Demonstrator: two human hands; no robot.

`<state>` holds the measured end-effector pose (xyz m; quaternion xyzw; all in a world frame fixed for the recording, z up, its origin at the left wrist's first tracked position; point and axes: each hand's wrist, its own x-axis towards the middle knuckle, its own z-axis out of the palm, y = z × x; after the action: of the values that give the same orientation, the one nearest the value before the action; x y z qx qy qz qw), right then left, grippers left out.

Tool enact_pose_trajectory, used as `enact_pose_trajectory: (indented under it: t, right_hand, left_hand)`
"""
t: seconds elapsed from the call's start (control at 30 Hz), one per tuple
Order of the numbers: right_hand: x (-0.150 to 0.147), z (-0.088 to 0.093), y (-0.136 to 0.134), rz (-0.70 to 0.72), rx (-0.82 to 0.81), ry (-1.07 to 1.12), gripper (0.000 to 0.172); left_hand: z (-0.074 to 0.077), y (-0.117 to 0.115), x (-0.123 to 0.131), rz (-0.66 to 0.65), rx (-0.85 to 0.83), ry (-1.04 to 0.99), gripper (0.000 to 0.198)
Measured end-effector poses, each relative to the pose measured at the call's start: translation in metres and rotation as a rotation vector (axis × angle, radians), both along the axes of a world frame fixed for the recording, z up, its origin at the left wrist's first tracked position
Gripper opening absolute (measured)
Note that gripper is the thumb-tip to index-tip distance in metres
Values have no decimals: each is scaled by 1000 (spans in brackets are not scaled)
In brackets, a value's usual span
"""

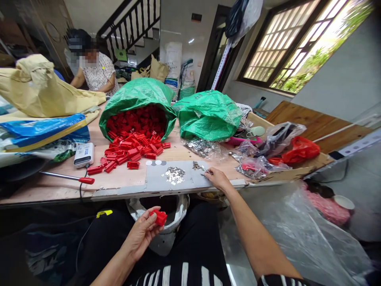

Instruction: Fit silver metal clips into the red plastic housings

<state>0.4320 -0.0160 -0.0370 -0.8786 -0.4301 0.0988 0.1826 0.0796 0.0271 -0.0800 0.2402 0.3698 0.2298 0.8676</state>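
My left hand (143, 230) is closed around a small red plastic block (160, 217), held above my lap. Over the grey mat (154, 180) at the table's front edge, my right hand (218, 179) pinches what look like metal tweezers (204, 169). Their tips point left, close to a small heap of dull brassy metal pieces (196, 165). Left of that heap lies a larger pile of shiny flat metal pieces (175, 175). Many more red blocks (131, 149) spill from a green sack (139, 93) onto the table.
A second green sack (210, 115) and bags of small parts (205, 147) stand behind the mat. At left are a white device (83, 154) and a red-handled rod (86, 180). A lined bucket (180, 214) sits between my knees. Another person (99, 73) sits across the table.
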Motion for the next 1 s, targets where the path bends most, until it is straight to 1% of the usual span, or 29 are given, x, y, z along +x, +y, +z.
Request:
enact_pose_trajectory:
  t: [0.07,0.17,0.27,0.37,0.57,0.7,0.87,1.0]
  right_hand:
    - [0,0,-2,-16,33,-7,17]
    - [-5,0,-5,16,74,0,16]
    - [-10,-2,-6,50,92,0,13]
    - [-12,-4,-6,53,97,-14,13]
    - [-18,-3,-8,72,117,-43,9]
    - [-26,-2,-17,111,131,-32,12]
    - [-25,-4,-22,84,155,-6,18]
    - [-22,-5,-18,92,162,2,13]
  left_hand:
    - [2,0,0,3,30,-2,49]
    - [7,1,0,23,90,1,46]
    - [13,4,1,53,148,3,45]
    - [17,5,2,69,179,2,46]
    - [15,3,0,83,179,3,46]
    - [14,4,-2,87,188,8,46]
    - [16,4,0,68,253,5,46]
    - [20,4,2,72,316,24,50]
